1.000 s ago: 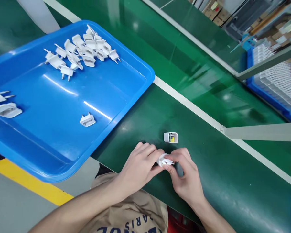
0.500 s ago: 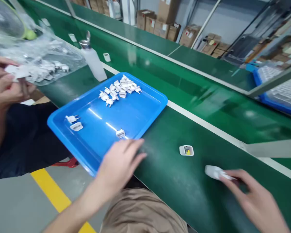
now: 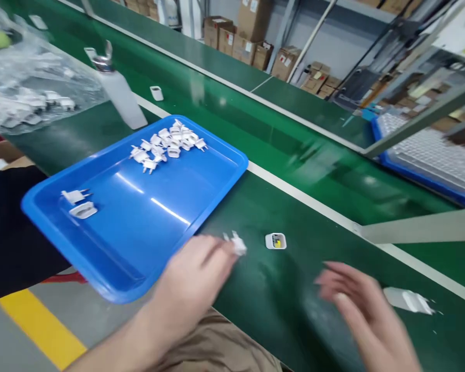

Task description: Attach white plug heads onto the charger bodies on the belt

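Note:
A white two-pin plug top point(image 3: 238, 244) is pinched in the fingers of my left hand point(image 3: 201, 266), just off the near right edge of the blue tray point(image 3: 135, 289). Between my hands a white charger housing point(image 3: 276, 241) stands open on the green bench, with yellow and dark parts showing inside. My right hand point(image 3: 366, 310) is slightly blurred, thumb apart from loosely curled fingers, and holds nothing. Beyond it lies a longer white charger with pins point(image 3: 408, 300). Inside the tray, several white plug tops point(image 3: 174, 139) are heaped at the back, and two lie at the left.
A white pump bottle point(image 3: 120, 95) stands behind the tray, beside a clear plastic bag point(image 3: 31, 88) of white parts. Another housing point(image 3: 156, 93) sits on the green belt. A pale metal post point(image 3: 418, 232) rises at the right. A person's dark sleeve or clothing point(image 3: 19, 227) shows at left.
My left hand has picked up the plug top from the tray and brought it right, over the bench. My right hand has let go of the longer charger and moved left. The view has shifted right.

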Motion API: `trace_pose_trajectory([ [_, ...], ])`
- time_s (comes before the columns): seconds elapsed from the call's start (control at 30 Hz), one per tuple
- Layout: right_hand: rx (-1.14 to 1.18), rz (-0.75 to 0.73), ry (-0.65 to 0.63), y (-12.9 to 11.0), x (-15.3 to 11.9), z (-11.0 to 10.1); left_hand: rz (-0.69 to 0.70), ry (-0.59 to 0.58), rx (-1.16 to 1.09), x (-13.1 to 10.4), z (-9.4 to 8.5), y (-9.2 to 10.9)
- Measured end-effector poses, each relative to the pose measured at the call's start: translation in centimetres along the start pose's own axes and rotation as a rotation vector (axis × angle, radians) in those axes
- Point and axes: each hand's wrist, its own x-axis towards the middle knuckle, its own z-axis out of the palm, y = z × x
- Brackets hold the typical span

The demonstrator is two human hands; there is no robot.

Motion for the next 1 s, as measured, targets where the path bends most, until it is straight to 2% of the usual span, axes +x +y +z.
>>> trace_pose_trajectory([
  [0.07, 0.344, 0.125, -0.286, -0.9, 1.5, 2.7, 0.155, 0.007, -0.155, 0.9, 2.1, 3.1],
  [0.13, 0.549, 0.223, -0.36, -1.4, 3.1, 4.3, 0.214, -0.017, -0.299, 1.6, 3.9, 4.9],
  [0.2, 0.609, 0.26, -0.309, -1.3, 4.5, 4.4, 0.128, -0.081, -0.397, 2.4, 5.4, 5.1],
  [0.3, 0.525, 0.175, -0.19, -0.3, 5.9, 3.6, -0.046, -0.195, -0.387, 3.5, 7.3, 3.6],
  [0.43, 0.201, -0.062, -0.046, 1.7, 7.2, 4.0, -0.074, -0.312, -0.366, 4.5, 9.7, 2.1],
  [0.6, -0.064, -0.207, 0.011, 3.0, 7.7, 5.4, -0.158, -0.229, -0.228, 4.3, 11.5, 3.3],
  [0.73, -0.086, -0.246, -0.026, 2.8, 7.5, 5.2, -0.137, -0.227, -0.266, 3.9, 11.9, 3.8],
  [0.9, -0.146, -0.363, -0.056, 2.5, 7.3, 5.4, -0.127, -0.208, -0.35, 3.6, 12.1, 3.2],
  [1.0, -0.157, -0.371, -0.053, 2.7, 7.1, 5.7, -0.12, -0.214, -0.386, 3.4, 12.2, 3.0],
])
